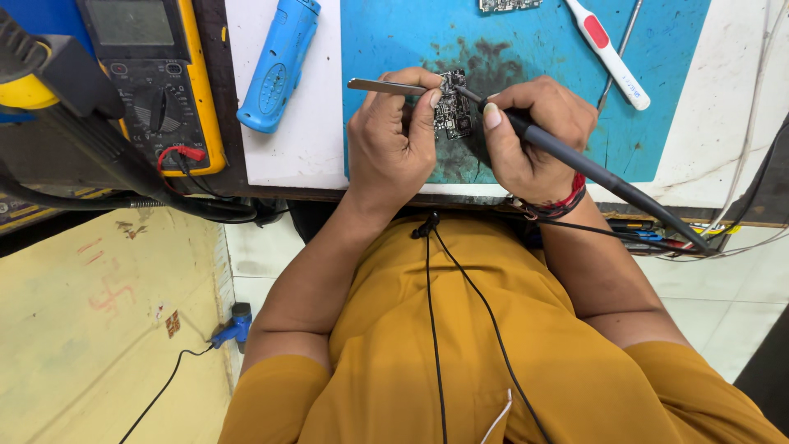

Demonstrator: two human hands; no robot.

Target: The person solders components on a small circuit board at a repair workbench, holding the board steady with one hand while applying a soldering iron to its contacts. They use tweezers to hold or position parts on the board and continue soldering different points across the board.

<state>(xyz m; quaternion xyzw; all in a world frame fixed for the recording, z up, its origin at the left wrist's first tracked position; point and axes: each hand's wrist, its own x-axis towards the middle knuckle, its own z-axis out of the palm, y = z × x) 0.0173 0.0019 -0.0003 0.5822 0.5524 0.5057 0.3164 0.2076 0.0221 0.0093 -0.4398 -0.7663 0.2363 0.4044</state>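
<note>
While the left hand [393, 131] pinches tweezers [386, 85], the circuit board [453, 104] lies between it and the right hand [534, 136] gripping a soldering iron [592, 168].

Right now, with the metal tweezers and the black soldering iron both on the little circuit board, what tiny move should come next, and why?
Probably a steady hold, then lifting the black soldering iron slightly off. Its tip already meets the small dark circuit board on the blue mat, gripped by the right hand. The left hand keeps the silver metal tweezers at the same board, seemingly steadying something too small to make out.
</note>
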